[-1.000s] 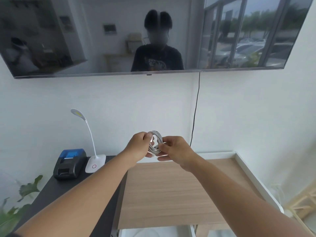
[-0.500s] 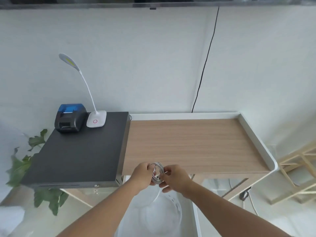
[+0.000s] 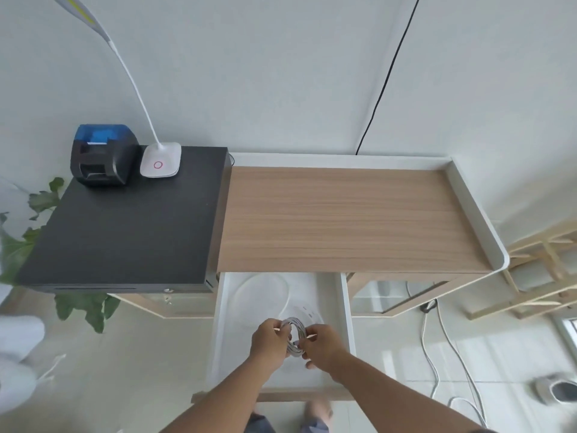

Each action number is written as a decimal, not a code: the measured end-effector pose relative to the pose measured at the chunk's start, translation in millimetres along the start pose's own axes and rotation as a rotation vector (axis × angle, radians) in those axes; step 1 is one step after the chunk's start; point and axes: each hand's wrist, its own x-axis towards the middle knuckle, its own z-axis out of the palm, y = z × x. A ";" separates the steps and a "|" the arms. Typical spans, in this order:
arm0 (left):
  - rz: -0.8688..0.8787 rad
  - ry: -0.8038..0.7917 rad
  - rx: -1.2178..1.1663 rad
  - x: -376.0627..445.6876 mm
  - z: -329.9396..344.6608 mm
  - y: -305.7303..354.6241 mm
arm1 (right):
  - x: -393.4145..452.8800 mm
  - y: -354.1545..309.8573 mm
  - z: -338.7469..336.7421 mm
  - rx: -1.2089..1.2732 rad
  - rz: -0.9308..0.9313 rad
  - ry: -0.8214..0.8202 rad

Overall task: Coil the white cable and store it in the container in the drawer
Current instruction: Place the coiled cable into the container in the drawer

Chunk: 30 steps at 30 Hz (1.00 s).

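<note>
The white cable (image 3: 295, 335) is wound into a small round coil. My left hand (image 3: 268, 342) pinches its left side and my right hand (image 3: 323, 346) pinches its right side. Both hold the coil above the open white drawer (image 3: 346, 307) that sticks out under the wooden desk. Inside the drawer lies a clear round container (image 3: 307, 312), partly hidden by my hands, and a clear round lid or dish (image 3: 262, 295) behind it.
A wooden desk top (image 3: 349, 217) with a white raised rim lies beyond the drawer. To the left a black box (image 3: 125, 226) bears a small printer (image 3: 101, 154) and a white lamp (image 3: 160, 159). Loose cables (image 3: 437, 332) lie on the floor at right.
The view has tilted down from the wall screen to the desk and open drawer. My hands have lowered the coil from in front of the wall to above the drawer.
</note>
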 end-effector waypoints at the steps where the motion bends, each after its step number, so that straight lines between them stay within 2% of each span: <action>1: -0.030 -0.006 -0.025 2.2 4.3 -7.2 | 1.7 5.4 1.2 0.005 0.030 0.009; 8: -0.155 0.018 -0.110 18.6 21.5 -33.5 | 24.3 21.9 9.1 0.002 0.152 0.062; 17: -0.117 0.116 0.139 35.5 40.6 -33.4 | 61.9 18.8 20.6 -0.135 0.251 0.058; 30: -0.153 0.094 0.250 66.3 50.9 -45.5 | 93.8 18.1 36.2 -0.349 0.309 0.022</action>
